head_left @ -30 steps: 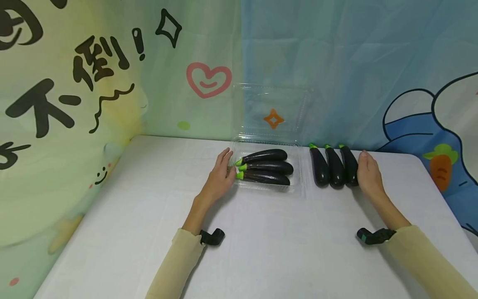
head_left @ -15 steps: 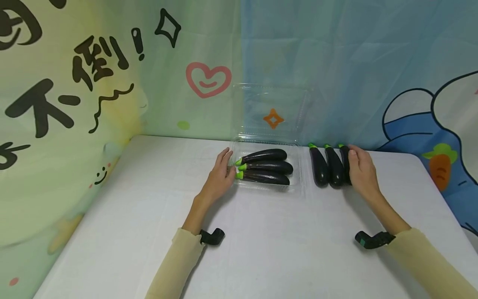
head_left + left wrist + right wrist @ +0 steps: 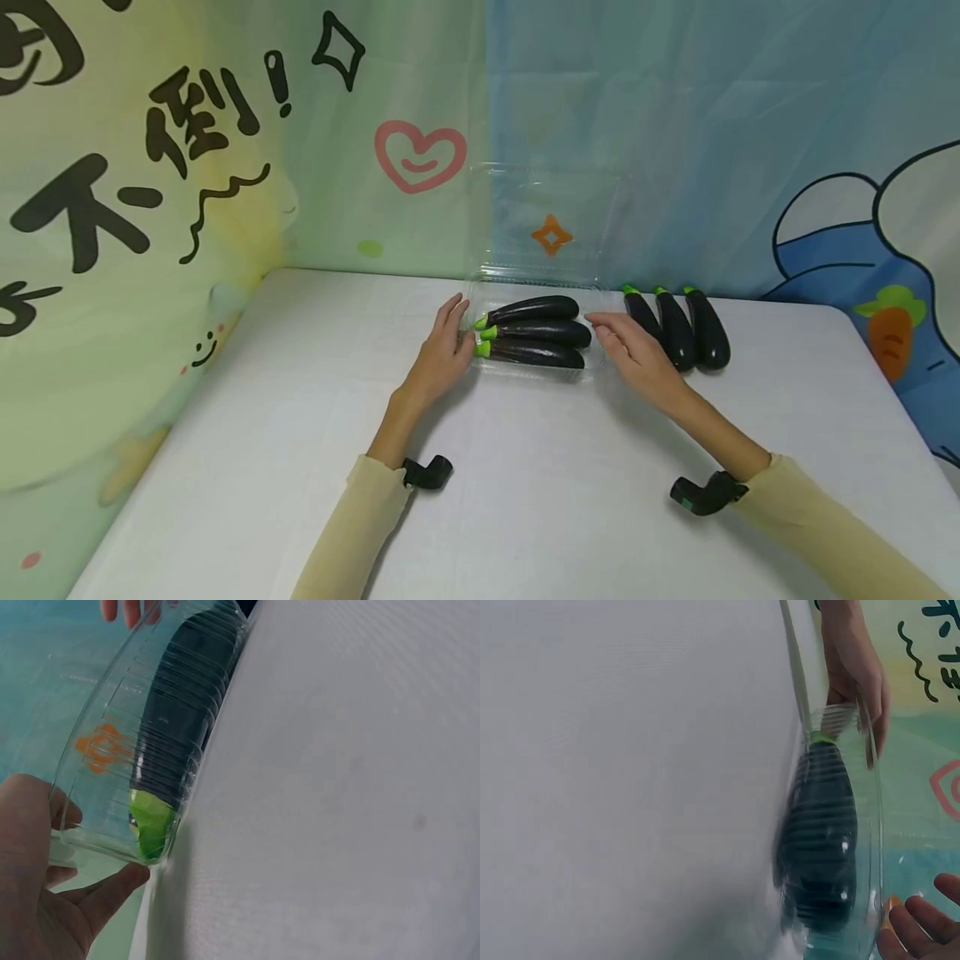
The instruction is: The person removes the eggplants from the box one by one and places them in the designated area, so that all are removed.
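- left hand [image 3: 438, 358] at the left end of the clear container [image 3: 525, 373]; thumb and fingers spread wide against it
- right hand [image 3: 637, 358] at the container's right end, fingers loosely parted; cannot tell if they touch the rim
- three eggplants [image 3: 536, 331] lie inside the container, green stems to the left; the clear lid [image 3: 517, 187] stands raised on the far side
- three more eggplants [image 3: 677, 330] lie on the white surface [image 3: 525, 483] to the right, stems pointing far; the right hand partly hides the leftmost
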`<state>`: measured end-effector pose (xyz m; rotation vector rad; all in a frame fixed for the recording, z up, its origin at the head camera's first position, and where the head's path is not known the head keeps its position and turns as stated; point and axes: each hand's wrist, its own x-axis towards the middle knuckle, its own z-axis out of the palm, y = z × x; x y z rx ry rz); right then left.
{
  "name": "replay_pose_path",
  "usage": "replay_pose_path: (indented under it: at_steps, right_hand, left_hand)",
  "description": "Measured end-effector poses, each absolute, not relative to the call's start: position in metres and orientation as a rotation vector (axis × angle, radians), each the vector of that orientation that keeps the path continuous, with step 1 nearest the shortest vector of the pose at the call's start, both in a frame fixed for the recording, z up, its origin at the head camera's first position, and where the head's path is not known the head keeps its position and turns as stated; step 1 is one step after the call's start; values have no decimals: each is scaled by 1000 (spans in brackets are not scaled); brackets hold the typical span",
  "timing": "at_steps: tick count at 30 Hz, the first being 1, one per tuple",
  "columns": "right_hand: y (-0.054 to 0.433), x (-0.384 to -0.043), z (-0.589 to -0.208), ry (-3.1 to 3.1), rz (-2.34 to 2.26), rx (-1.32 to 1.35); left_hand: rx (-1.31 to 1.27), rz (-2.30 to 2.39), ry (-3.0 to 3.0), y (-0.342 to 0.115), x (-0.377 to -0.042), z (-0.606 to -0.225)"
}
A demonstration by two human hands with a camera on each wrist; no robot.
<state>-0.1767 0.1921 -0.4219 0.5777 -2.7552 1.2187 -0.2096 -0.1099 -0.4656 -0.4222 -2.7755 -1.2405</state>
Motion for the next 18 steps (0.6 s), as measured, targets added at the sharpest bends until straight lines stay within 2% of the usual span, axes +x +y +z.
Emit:
replay_pose_path:
  at_steps: [9,18]
  right_hand:
    - [157,-183,-429,-2749,1276,646]
    - [144,-198,-423,-2812,1214,796]
  left_hand:
    - [-430,-1222,-2785,-111,-209,-464]
    - [-427,-1199,-2784,-110,-210,-465]
